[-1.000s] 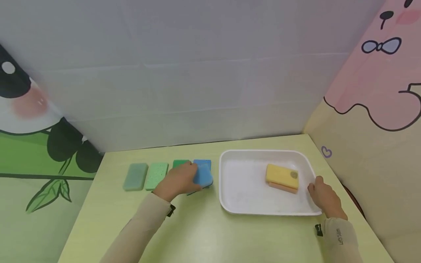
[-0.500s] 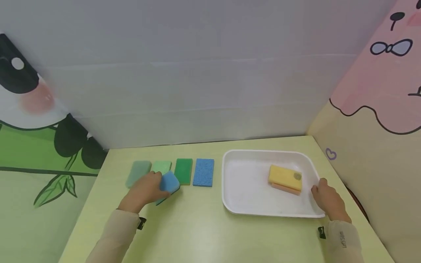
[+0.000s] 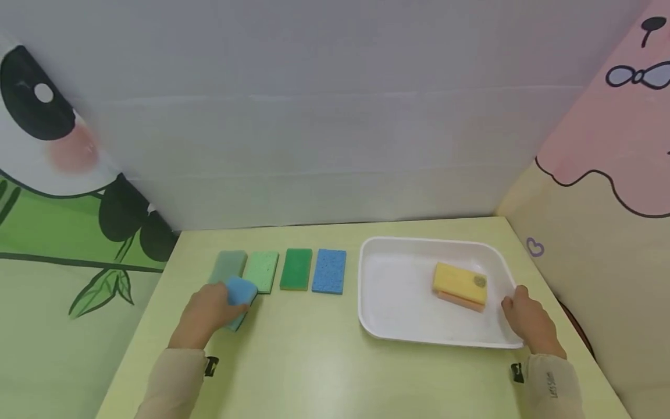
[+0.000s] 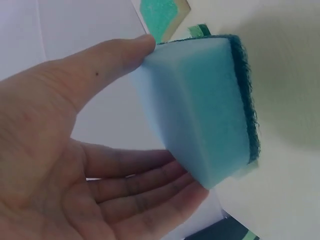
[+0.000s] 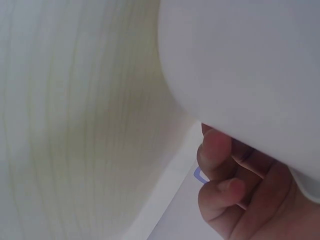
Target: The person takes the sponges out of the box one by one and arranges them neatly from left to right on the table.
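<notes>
My left hand (image 3: 206,308) holds a pale blue sponge (image 4: 205,110) between thumb and fingers; a dark teal scouring layer covers its far side. In the head view this sponge is tilted and overlaps the near end of a grey-green sponge (image 3: 228,266), the leftmost of a row. A light green sponge (image 3: 262,272) lies just right of it. My right hand (image 3: 531,320) grips the right rim of a white tray (image 3: 398,320), its fingers curled by the outer wall in the right wrist view. Inside the tray rests a yellow sponge (image 3: 458,281) over an orange-pink one (image 3: 459,300).
A dark green sponge (image 3: 296,269) and a speckled blue sponge (image 3: 328,272) lie on the pale yellow table (image 3: 303,361), between the light green one and the tray. A grey-white wall (image 3: 335,145) rises behind the table, with printed side panels left and right.
My left hand has carried the blue sponge leftward along the row, from above the speckled blue sponge to the grey-green one. The right hand stays at the tray's rim.
</notes>
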`<action>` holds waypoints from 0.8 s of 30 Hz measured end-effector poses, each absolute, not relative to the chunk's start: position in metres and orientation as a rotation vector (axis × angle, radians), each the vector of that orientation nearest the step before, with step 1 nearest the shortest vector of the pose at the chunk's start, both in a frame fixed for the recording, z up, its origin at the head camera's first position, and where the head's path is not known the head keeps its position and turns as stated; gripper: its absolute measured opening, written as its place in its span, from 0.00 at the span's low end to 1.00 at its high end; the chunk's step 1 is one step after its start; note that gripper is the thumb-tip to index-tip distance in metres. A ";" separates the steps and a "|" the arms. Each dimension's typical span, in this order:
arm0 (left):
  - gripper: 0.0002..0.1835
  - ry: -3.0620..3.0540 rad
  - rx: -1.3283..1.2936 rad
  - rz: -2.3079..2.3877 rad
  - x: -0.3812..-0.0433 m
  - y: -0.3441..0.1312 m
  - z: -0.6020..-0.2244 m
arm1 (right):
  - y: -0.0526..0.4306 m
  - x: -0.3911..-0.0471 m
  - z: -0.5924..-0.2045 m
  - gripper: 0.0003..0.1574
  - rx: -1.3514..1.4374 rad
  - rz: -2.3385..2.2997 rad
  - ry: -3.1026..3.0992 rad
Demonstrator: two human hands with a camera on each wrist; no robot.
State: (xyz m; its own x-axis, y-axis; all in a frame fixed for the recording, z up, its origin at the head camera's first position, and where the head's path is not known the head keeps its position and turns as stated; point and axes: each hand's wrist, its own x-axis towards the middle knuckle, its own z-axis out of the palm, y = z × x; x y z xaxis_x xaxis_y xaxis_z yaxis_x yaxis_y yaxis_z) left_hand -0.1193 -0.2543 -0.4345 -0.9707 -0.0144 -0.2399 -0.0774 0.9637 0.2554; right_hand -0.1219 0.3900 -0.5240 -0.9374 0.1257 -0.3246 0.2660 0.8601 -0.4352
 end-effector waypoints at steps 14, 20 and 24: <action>0.24 2.892 -0.228 0.363 -0.116 -0.277 -0.444 | 0.394 -0.117 -0.519 0.28 0.293 -0.723 2.729; 0.23 2.864 -0.266 0.375 -0.112 -0.287 -0.452 | 0.392 -0.121 -0.519 0.27 0.281 -0.724 2.729; 0.24 2.848 -0.283 0.356 -0.110 -0.292 -0.456 | 0.392 -0.123 -0.520 0.27 0.276 -0.721 2.720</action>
